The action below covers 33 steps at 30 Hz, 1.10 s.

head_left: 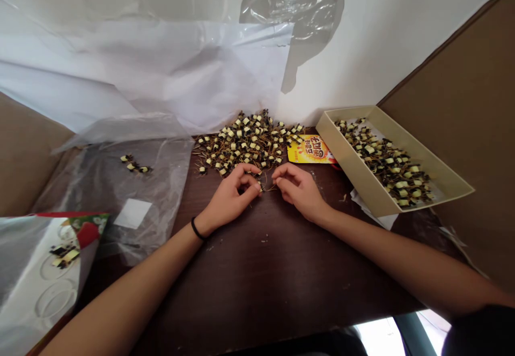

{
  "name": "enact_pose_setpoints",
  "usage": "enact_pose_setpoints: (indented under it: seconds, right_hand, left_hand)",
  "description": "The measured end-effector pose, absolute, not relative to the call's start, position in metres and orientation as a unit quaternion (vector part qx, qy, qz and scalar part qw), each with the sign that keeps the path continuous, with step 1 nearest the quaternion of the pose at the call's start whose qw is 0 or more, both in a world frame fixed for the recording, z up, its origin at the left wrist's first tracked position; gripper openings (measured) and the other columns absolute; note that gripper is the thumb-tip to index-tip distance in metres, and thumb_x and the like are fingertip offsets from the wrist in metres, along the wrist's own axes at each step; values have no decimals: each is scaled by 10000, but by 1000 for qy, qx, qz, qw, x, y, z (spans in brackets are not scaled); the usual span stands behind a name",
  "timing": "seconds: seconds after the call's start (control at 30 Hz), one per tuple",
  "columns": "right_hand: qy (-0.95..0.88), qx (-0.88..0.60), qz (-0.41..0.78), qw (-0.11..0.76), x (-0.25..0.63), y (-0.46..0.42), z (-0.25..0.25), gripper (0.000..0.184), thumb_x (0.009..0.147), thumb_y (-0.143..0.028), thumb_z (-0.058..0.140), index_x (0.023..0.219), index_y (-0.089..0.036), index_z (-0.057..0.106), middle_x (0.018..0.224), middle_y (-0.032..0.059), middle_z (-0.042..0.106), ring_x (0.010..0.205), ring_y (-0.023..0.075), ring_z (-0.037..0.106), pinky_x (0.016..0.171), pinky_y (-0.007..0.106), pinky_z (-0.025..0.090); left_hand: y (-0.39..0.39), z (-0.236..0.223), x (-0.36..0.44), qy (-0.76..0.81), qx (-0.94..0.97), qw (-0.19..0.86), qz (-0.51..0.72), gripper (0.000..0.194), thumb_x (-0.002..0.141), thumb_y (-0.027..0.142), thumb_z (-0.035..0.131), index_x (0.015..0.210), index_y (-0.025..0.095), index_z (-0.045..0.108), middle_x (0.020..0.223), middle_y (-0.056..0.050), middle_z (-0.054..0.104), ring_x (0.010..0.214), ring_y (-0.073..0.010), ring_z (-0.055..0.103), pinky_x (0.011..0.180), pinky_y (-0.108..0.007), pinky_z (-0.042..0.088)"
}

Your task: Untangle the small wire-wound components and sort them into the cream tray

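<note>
My left hand (230, 195) is closed in a pinch on a small coil (260, 186), a yellow-taped black part with thin copper wires. Opposite it, my right hand (301, 191) has thumb and forefinger together on what looks like one of the coil's thin wires (271, 188). Just behind both hands lies a heap of similar coils (245, 144), their wires tangled. A cream open box (350, 163) at the right contains many more of them.
A yellow-and-red packet (308, 150) lies between heap and box. On the left is a clear plastic bag (161, 195) with a few coils (135, 165) on it. A printed bag (86, 238) with coils is at the lower left. Cardboard walls (466, 104) flank the dark table (257, 281).
</note>
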State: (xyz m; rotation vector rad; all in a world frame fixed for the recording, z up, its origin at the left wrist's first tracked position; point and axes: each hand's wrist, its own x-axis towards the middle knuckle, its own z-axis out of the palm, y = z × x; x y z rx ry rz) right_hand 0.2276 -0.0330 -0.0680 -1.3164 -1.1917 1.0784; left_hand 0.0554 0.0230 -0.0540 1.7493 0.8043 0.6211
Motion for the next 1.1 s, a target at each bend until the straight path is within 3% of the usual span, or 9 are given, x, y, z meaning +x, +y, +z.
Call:
enact_pose_setpoints:
  seconds: [0.1, 0.3, 0.5, 0.8, 1.1]
  right_hand:
    - [-511, -537, 410, 531, 228, -35, -68, 89, 798, -268, 543, 749, -194, 547, 708, -7, 536, 614, 109, 467, 549, 243, 386]
    - [-637, -511, 335, 469, 226, -37, -66, 161, 777, -199, 578, 924, -216, 644, 691, -22, 508, 572, 108, 417, 568, 257, 375]
    - [-651, -508, 280, 490, 225, -37, -69, 34, 776, -181, 610, 745, -187, 625, 678, -17, 547, 578, 99, 439, 551, 238, 363]
    - [-602, -545, 342, 473, 227, -31, -73, 76, 798, -208, 578, 727, -180, 579, 687, -10, 591, 606, 106, 498, 572, 232, 395]
    - [-611, -527, 385, 448, 230, -31, -71, 112, 814, -245, 548, 732, -169, 555, 680, -12, 566, 600, 100, 468, 566, 229, 364]
  left_hand:
    - [23, -55, 55, 336, 738, 525, 259, 259, 822, 233, 555, 1056, 164, 470, 680, 27, 598, 670, -118, 573, 670, -263, 430]
    - [24, -58, 55, 327, 748, 515, 261, 269, 811, 228, 578, 1052, 163, 479, 712, 25, 590, 680, -111, 563, 683, -256, 433]
    - [23, -58, 55, 336, 750, 508, 258, 272, 810, 223, 576, 1056, 167, 474, 702, 31, 593, 678, -111, 564, 678, -248, 419]
    - [24, -58, 54, 326, 750, 511, 264, 282, 825, 217, 557, 1084, 149, 468, 718, 19, 599, 692, -111, 571, 691, -258, 432]
    - [24, -57, 53, 317, 760, 505, 259, 273, 831, 231, 561, 1077, 153, 474, 727, 15, 607, 700, -112, 574, 699, -260, 435]
